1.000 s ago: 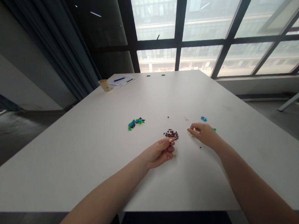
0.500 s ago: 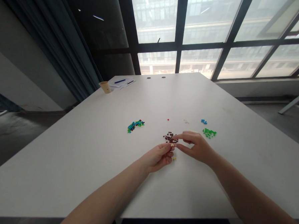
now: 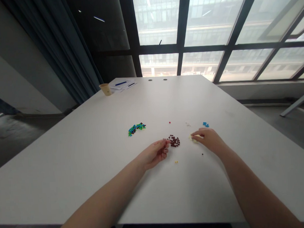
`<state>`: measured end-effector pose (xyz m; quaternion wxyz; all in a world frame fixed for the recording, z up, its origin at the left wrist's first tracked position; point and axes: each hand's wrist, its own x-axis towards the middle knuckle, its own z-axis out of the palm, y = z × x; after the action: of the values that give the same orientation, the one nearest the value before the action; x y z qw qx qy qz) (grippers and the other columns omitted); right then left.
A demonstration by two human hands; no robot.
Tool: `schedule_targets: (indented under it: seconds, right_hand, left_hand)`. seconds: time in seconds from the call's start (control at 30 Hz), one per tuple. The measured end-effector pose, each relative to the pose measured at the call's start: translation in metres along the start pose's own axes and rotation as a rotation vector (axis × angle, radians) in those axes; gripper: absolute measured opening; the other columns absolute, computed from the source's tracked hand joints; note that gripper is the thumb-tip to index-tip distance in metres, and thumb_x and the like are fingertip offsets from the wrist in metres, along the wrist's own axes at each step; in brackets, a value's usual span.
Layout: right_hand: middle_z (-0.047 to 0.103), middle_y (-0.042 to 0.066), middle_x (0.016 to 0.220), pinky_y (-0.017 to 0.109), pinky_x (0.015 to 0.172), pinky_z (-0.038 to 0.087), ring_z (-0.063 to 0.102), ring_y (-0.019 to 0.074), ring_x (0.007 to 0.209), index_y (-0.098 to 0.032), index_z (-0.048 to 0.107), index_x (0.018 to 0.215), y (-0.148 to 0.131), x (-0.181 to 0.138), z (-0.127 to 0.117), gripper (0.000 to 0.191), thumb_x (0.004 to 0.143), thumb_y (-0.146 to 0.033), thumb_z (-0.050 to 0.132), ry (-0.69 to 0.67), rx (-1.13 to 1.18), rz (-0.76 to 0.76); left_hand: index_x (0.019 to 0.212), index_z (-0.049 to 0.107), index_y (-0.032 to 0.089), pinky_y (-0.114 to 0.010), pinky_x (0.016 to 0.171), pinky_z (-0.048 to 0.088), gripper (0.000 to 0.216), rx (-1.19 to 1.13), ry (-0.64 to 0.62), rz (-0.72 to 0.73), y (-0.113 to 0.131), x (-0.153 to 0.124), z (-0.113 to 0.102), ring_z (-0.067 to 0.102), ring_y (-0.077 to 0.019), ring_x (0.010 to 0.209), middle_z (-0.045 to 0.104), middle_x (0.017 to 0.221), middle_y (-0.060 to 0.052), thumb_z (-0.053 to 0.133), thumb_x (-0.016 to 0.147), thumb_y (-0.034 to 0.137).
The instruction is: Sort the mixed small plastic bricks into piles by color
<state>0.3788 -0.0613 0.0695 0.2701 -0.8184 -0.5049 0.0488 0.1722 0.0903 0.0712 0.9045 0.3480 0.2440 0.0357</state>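
Two of my hands rest low on the white desk (image 3: 92,137) near the middle of the frame. My left hand (image 3: 154,154) lies with its fingers (image 3: 165,144) curled close together, their tips right at the left edge of the heap of dark brown bricks (image 3: 174,141); whether they pinch one I cannot tell. My right hand (image 3: 208,140) sits to the right of that heap, fingers narrowed over a small cluster of pale yellow bricks (image 3: 194,138), touching them, though I cannot make out whether any piece is actually gripped. A single yellow brick (image 3: 176,162) lies alone below the brown heap, between my two wrists, and a tiny dark piece (image 3: 202,154) sits just under my right hand. Just above my right hand are a few blue bricks (image 3: 205,124), with some whitish pieces (image 3: 188,124) and one red piece (image 3: 169,122) farther left along the same row. Well apart to the left is a mixed green and blue pile (image 3: 136,128). At the far left corner of the desk, in the upper left of the frame, stand a paper cup (image 3: 106,89) and sheets of paper with a blue pen (image 3: 121,83) on them.
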Motion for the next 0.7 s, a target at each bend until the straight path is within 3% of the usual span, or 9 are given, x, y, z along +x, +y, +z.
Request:
schedule_targets:
  seconds: [0.2, 0.5, 0.6, 0.7]
  right_hand:
    - [0.069, 0.004, 0.081, 0.026, 0.063, 0.042, 0.058, 0.0149, 0.066, -0.023, 0.072, 0.082, 0.013, 0.001, 0.011, 0.019, 0.074, -0.031, 0.057, -0.126, 0.054, 0.017]
    - [0.07, 0.005, 0.08, 0.028, 0.062, 0.045, 0.061, 0.0171, 0.066, -0.022, 0.072, 0.082, 0.022, 0.001, 0.01, 0.02, 0.072, -0.03, 0.056, -0.119, 0.124, 0.022]
    - [0.07, 0.005, 0.078, 0.026, 0.06, 0.043, 0.059, 0.0155, 0.064, -0.02, 0.071, 0.085, 0.021, 0.003, 0.005, 0.026, 0.076, -0.035, 0.052, -0.003, 0.118, 0.042]
    - [0.067, 0.004, 0.069, 0.025, 0.056, 0.04, 0.056, 0.014, 0.058, -0.019, 0.071, 0.087, 0.015, 0.002, -0.001, 0.031, 0.078, -0.039, 0.049, 0.086, 0.058, 0.093]
  left_hand:
    - [0.076, 0.059, 0.012, -0.012, 0.047, 0.036, 0.014, -0.02, 0.039, 0.036, 0.009, 0.002, -0.004, 0.045, -0.0027, 0.054, 0.049, 0.067, 0.001, 0.061, 0.077, 0.026]
    - [0.077, 0.055, 0.012, -0.013, 0.047, 0.037, 0.017, -0.022, 0.019, 0.074, 0.016, 0.005, -0.008, 0.046, -0.0031, 0.052, 0.048, 0.063, 0.002, 0.062, 0.076, 0.028]
    - [0.076, 0.056, 0.013, -0.014, 0.046, 0.034, 0.02, 0.051, 0.116, 0.239, 0.034, 0.005, -0.019, 0.044, -0.0036, 0.051, 0.048, 0.063, 0.003, 0.064, 0.073, 0.03]
    - [0.078, 0.058, 0.014, -0.017, 0.049, 0.033, 0.023, 0.328, 0.406, 0.574, 0.059, 0.005, -0.042, 0.044, -0.0062, 0.055, 0.05, 0.066, 0.001, 0.062, 0.072, 0.036]
